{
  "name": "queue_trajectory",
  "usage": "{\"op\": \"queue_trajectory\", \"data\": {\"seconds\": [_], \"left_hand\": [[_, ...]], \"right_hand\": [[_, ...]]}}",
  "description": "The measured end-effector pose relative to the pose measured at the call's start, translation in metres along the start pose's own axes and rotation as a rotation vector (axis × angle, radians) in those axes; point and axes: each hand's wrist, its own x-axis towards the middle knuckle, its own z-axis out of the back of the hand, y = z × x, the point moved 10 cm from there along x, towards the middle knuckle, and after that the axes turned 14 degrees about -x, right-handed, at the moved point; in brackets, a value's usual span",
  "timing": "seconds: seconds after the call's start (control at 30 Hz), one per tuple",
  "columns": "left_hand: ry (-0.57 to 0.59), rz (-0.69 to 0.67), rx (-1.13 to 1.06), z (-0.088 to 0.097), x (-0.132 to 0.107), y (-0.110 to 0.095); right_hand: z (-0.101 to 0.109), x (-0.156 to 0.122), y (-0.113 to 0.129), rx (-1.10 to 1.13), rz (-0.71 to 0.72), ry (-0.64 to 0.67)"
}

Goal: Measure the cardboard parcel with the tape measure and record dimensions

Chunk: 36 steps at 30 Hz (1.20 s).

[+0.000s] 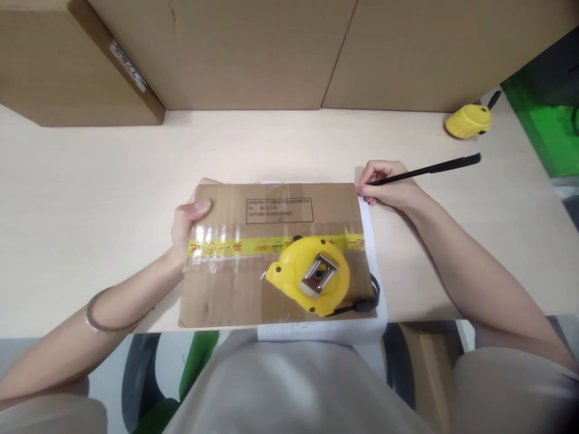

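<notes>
A taped cardboard box (226, 295) lies at the front edge of the table, with yellow printed tape across it and a stamped label near its far side. On top of it rests a yellow tape measure (335, 259), metal belt clip upward, black strap hanging to the right. My left hand (187, 220) grips the box's left side, thumb on top and the other fingers mostly hidden. Beyond the far right corner, my right hand (384, 184) is closed around a black pen (446, 167) that slants up to the right. White paper (377, 289) shows beneath the box.
A second yellow tape measure (469, 121) sits at the table's back right. Large cardboard boxes (244, 54) stand along the back, and another box (40, 66) is at the far left. The pale table (81, 229) ends just in front of my body.
</notes>
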Motion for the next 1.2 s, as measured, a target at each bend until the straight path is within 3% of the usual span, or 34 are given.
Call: {"op": "queue_trajectory", "data": {"seconds": [0.87, 1.2], "left_hand": [[-0.010, 0.037, 0.033, 0.002, -0.001, 0.002], [-0.025, 0.041, 0.023, 0.000, -0.002, 0.003]], "right_hand": [[0.004, -0.002, 0.002, -0.002, 0.021, -0.044], [0.014, -0.005, 0.001, 0.013, 0.023, -0.077]]}}
